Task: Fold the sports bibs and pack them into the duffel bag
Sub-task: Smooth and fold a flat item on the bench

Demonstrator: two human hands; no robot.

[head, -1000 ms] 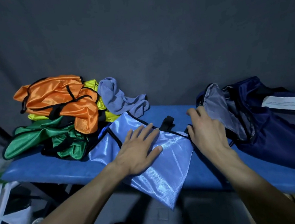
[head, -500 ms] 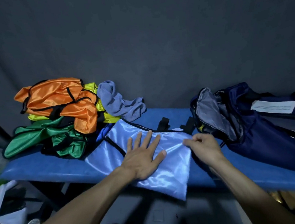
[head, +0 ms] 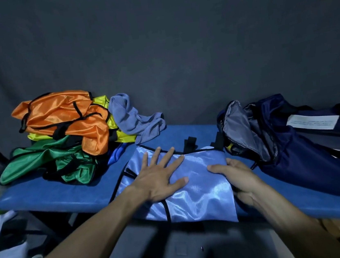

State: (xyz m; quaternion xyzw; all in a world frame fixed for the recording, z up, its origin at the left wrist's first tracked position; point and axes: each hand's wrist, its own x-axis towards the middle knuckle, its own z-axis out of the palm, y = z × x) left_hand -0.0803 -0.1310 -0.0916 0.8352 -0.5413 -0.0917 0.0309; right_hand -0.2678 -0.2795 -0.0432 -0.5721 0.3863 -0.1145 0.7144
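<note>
A shiny light blue bib (head: 200, 193) with black trim lies folded on the blue table (head: 44, 195), its near edge hanging over the front. My left hand (head: 160, 177) presses flat on its middle, fingers spread. My right hand (head: 237, 176) grips the bib's right edge, thumb on top and fingers tucked beneath. The navy duffel bag (head: 296, 156) lies open just to the right, its grey lining showing. A heap of orange (head: 67, 118), yellow (head: 122, 134) and green bibs (head: 40, 157) sits at the table's left.
A grey-blue cloth (head: 133, 120) lies against the heap's right side. White plastic bags (head: 2, 252) sit on the floor at lower left. A dark backdrop hangs behind the table. A white label (head: 312, 124) shows on the duffel.
My right hand came back from the duffel's opening to the bib's right edge and took hold of it. The bib has shifted right, toward the bag. My left hand stayed flat on it.
</note>
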